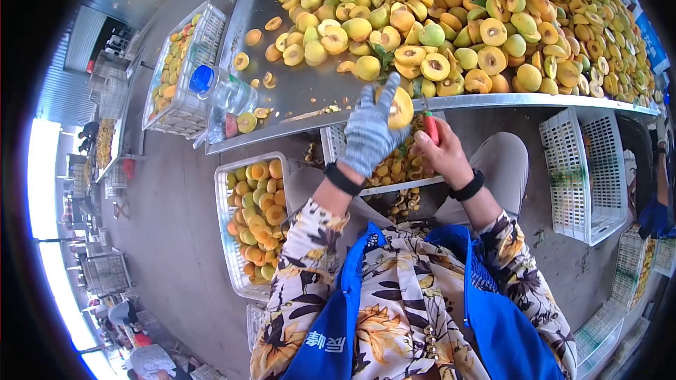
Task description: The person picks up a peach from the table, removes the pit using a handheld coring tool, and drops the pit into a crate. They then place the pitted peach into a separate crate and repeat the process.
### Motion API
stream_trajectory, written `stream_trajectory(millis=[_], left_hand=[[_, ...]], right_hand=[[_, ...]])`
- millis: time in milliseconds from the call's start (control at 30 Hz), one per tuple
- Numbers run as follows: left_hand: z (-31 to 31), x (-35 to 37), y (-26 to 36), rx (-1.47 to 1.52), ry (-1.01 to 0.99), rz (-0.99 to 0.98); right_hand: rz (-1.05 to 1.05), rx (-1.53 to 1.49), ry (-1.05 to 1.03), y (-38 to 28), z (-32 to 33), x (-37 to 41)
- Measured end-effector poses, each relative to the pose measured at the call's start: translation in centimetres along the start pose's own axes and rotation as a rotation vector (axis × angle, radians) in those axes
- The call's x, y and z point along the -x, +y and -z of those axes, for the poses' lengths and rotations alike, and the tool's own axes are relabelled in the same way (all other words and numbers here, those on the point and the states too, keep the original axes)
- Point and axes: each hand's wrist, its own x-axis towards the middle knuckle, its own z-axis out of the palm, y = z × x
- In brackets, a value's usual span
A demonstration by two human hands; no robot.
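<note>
My left hand (370,135), in a grey knit glove, is closed around a yellow peach half (401,108) with its cut face turned to the right. My bare right hand (449,157) grips a small tool by its red handle (431,129); its short metal end points up, close beside the fruit, and its exact shape is hard to make out. Both hands are just off the front edge of a metal table (310,88) heaped with halved peaches (451,35). Below them, between my knees, is a white crate (334,144) with fruit pieces in it, partly hidden by my hands.
A clear bottle with a blue cap (236,95) lies on the table's left corner. Crates of peaches stand at left (204,42) and by my left leg (224,229). White crates (567,183) are at right. Another person's arm (662,176) shows at far right.
</note>
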Motion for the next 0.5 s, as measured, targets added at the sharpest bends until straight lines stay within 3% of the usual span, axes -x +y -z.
stream_trajectory(millis=[67, 133, 167, 267, 333, 400, 467, 500], left_hand=[[0.6, 1.7, 0.4, 0.072, -0.096, 0.016], [0.3, 3.3, -0.6, 0.272, 0.145, -0.297], [0.1, 4.5, -1.1, 0.722, 0.074, -0.088], [1.8, 5.7, 0.1, 1.320, 0.094, 0.307], [-2.2, 7.0, -2.6, 1.946, -0.054, 0.542], [-4.2, 7.1, -4.1, 1.996, -0.022, 0.541], [-5.2, 6.7, -4.4, 1.847, 0.388, 0.837], [-6.1, 6.9, -5.5, 1.802, 0.441, 0.803]], right_hand=[[-0.098, -0.181, -0.142, -0.5, -1.2, -0.2], [-0.110, -0.187, -0.163, -0.4, -1.8, -0.2], [-0.186, -0.301, -0.195, -0.6, -1.9, 0.0], [-0.288, -0.515, -0.273, -0.9, -3.1, 0.8], [-0.316, -0.549, -0.297, -0.8, -4.4, 1.3], [-0.303, -0.394, -0.307, 0.0, -4.9, 1.0], [0.543, 0.399, 0.104, 0.5, -5.8, 1.0], [0.403, 0.414, 0.007, 0.5, -5.2, 1.8]])
